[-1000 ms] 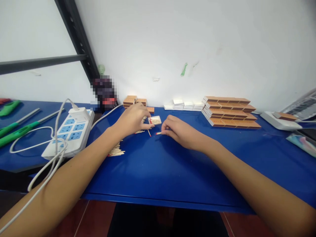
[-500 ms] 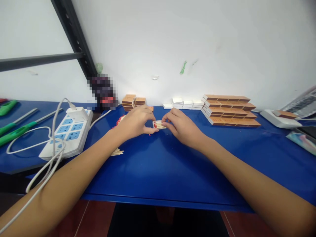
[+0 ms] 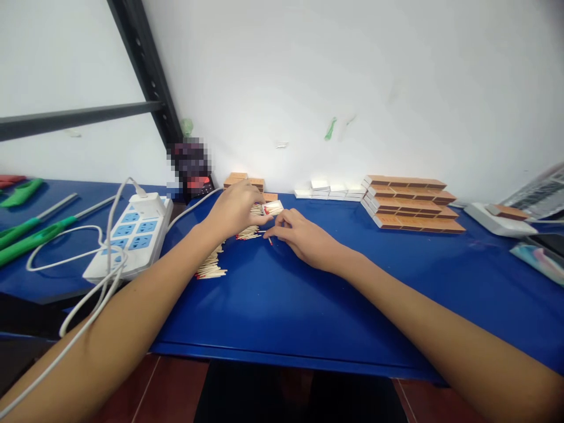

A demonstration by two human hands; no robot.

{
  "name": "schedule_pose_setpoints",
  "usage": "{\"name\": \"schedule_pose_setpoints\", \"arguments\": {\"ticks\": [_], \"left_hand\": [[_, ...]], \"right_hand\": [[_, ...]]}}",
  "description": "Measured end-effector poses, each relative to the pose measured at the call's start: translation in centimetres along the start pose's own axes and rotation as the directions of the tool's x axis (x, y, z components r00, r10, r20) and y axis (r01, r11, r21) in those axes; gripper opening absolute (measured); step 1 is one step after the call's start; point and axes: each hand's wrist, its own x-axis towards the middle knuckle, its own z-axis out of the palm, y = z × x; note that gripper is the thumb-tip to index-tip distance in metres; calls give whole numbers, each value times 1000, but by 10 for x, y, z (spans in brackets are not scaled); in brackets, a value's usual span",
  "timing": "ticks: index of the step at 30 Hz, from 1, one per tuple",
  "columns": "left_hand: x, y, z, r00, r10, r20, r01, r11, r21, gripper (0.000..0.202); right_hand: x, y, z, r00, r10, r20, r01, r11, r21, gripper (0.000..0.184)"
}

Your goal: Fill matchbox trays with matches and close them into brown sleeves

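Note:
My left hand [image 3: 238, 207] is closed on a small white matchbox tray [image 3: 272, 207], gripping it between thumb and fingers. Red-tipped matches lie inside the tray. Just below and to the right of it, my right hand [image 3: 304, 239] pinches a match [image 3: 270, 240] close to the blue tabletop; the fingertips partly cover it. Loose matches [image 3: 249, 233] lie under and beside my left hand. A longer heap of matches [image 3: 212, 267] spreads on the table by my left wrist, partly behind the forearm.
Brown matchboxes [image 3: 412, 205] are stacked in steps at the right, and more matchboxes [image 3: 238, 176] stand behind my left hand. White trays [image 3: 337, 190] line the wall. A power strip [image 3: 136, 235] with loose white cable and green-handled tools [image 3: 35, 235] lie left.
My left hand has carried the tray slightly left and back. My right hand has left the tray and come down to a match on the table. The camera view has shifted slightly.

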Motion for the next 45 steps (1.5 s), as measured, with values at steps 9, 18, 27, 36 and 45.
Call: {"name": "schedule_pose_setpoints", "arguments": {"ticks": [9, 18, 27, 36, 45], "left_hand": [[1, 6, -3, 998, -50, 25, 50, 999, 21, 22], [0, 7, -2, 999, -21, 24, 20, 1000, 19, 23], [1, 12, -3, 998, 24, 51, -24, 1000, 3, 25], [-3, 36, 4, 980, 168, 107, -151, 977, -152, 24], [-6, 39, 6, 978, 109, 176, -67, 971, -231, 22]], "right_hand": [[2, 3, 1, 994, 71, -83, -63, 994, 94, 12], [4, 5, 6, 988, 135, -72, -129, 989, 75, 12], [-10, 13, -13, 980, 160, -119, -150, 984, 92, 14], [-16, 22, -22, 942, 243, -230, -252, 968, -8, 10], [-21, 25, -35, 951, 289, -109, -281, 956, 87, 14]]}}
